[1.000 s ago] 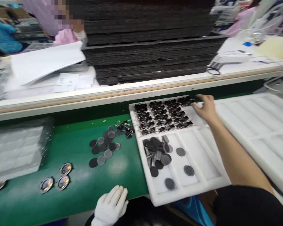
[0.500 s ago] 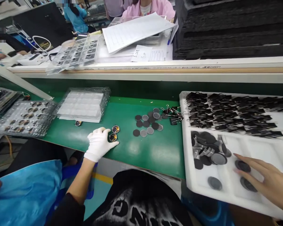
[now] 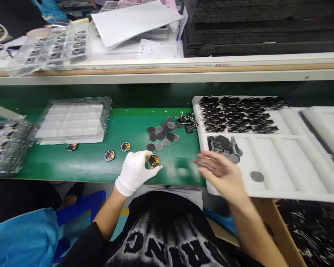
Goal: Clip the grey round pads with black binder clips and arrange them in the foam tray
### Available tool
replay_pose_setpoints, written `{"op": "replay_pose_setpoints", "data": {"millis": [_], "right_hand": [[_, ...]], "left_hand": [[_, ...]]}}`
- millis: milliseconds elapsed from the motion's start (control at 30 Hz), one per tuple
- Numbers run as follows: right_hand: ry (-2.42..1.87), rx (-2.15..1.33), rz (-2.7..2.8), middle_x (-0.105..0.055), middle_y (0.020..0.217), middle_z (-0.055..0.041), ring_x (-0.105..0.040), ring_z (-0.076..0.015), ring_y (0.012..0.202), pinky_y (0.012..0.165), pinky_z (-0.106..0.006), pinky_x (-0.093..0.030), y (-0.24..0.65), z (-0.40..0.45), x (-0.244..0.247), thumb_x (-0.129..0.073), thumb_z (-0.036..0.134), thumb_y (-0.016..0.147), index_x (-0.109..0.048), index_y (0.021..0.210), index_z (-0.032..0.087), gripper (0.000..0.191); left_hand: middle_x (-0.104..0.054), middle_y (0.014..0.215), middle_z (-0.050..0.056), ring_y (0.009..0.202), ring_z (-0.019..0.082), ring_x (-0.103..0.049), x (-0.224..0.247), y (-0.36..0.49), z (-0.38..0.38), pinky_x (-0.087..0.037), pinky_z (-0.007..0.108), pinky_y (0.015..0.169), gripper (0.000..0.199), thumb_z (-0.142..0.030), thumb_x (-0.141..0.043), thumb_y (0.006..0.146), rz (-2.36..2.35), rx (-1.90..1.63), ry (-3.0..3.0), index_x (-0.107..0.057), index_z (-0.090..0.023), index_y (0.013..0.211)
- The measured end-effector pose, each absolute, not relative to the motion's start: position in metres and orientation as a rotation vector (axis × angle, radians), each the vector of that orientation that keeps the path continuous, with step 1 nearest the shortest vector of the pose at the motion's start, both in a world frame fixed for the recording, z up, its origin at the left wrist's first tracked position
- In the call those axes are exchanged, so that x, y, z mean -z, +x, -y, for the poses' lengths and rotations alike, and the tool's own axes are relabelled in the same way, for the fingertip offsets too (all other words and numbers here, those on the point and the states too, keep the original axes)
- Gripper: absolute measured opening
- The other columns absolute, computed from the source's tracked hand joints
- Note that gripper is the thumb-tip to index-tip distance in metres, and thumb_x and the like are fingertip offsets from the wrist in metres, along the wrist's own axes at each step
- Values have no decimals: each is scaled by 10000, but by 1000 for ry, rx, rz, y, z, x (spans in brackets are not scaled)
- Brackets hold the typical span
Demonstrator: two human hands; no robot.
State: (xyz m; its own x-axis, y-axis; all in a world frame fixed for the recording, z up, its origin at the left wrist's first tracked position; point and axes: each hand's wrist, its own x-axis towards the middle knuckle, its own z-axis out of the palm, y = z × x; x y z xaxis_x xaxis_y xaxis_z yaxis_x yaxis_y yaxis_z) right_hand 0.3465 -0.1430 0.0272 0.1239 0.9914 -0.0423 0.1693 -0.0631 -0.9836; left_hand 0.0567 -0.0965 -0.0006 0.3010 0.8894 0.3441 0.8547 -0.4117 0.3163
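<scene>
My left hand [image 3: 137,168], in a white glove, pinches a round watch head [image 3: 154,160] with a black-and-gold face between thumb and fingers, just above the green bench. Two similar watch heads, one nearer [image 3: 109,155] and one farther [image 3: 125,147], lie to its left. Beyond the glove are scattered black and grey discs [image 3: 166,130]. My bare right hand [image 3: 222,174] is over the left edge of a white tray [image 3: 267,193], its fingers smeared by motion. Whether anything is between those fingers is unclear. In the tray are a pile of discs [image 3: 222,142] and a loose grey disc [image 3: 257,176].
Rows of black binder clips [image 3: 239,115] fill the tray's far part; more clips [image 3: 187,122] lie beside it. Clear plastic trays [image 3: 72,120] stand at left, near another stack [image 3: 5,144] holding watch heads. A shelf edge [image 3: 167,70] crosses behind. A box [image 3: 308,230] sits below right.
My right hand has moved left from the discs inside the tray to the tray's edge. My left hand now pinches one watch head, apart from the other two. The view has shifted right.
</scene>
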Motion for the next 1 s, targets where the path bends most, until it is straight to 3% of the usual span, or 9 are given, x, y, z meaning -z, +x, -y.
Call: {"op": "replay_pose_setpoints", "data": {"millis": [100,300,400,467,567,667,767,900,1000], "right_hand": [[-1243,-1041,1345,-718,1215,-69,-718,-266,1060,984,-493,-607,304,137,-16,-814,359,820,-709,1166,314,365],[-1234,-723,1657,-726,1183,-46,-659,-279,1128,990,-500,-564,296,141,-17,-776,286,873,-759,1102,364,243],[-1255,-813,1632,-671,1296,-69,-656,-263,1123,953,-460,-574,298,142,-14,-749,315,895,-767,1077,331,184],[-1301,-973,1490,-652,1323,-84,-672,-240,1091,915,-420,-586,298,142,-8,-732,338,904,-714,1201,309,299],[-1342,-1332,1319,-741,1040,-65,-698,-205,893,777,-355,-585,299,140,3,-735,397,889,-677,1261,252,404],[-1346,-1511,1185,-718,783,-26,-652,-161,715,665,-294,-538,306,139,12,-800,431,821,-758,1009,202,300],[-1308,-1486,877,-731,819,-21,-642,-138,713,649,-258,-534,312,140,17,-876,428,742,-757,935,211,313],[-1189,-1513,512,-730,871,-8,-652,-123,742,652,-233,-564,314,139,18,-917,433,694,-756,952,237,362],[-1146,-1563,476,-722,864,-8,-666,-128,773,706,-251,-595,311,139,13,-934,416,673,-763,952,228,377]], "left_hand": [[-749,816,19,717,223,-665,-12,90,96,-407,361,712,369,-477,-792,779,-1519,-741,2557,-669,-215,1007],[-731,791,22,722,226,-688,-15,106,91,-375,374,682,310,-427,-744,812,-1248,-676,2695,-653,-191,992],[-721,772,18,709,219,-686,-10,107,91,-369,371,672,290,-423,-715,838,-1203,-717,2686,-648,-182,985],[-718,775,14,714,216,-686,-6,110,94,-370,368,676,271,-405,-701,850,-1172,-723,2684,-646,-183,996],[-704,773,13,728,225,-683,-2,113,97,-371,366,676,270,-416,-693,872,-1086,-599,2741,-644,-184,1001],[-722,853,33,786,236,-694,-4,110,92,-390,356,682,465,-588,-678,880,-922,-406,2748,-637,-181,1101],[-748,982,56,881,231,-705,-12,111,68,-430,345,760,632,-700,-585,897,-886,-336,2672,-603,-190,1270],[-732,882,83,846,228,-689,-19,140,5,-406,345,777,465,-498,-363,1060,-1283,-252,2677,-706,-188,1008],[-717,1005,139,941,274,-677,-17,177,-45,-396,367,806,383,-430,-433,1041,-1522,-177,2703,-698,-157,1083]]}}
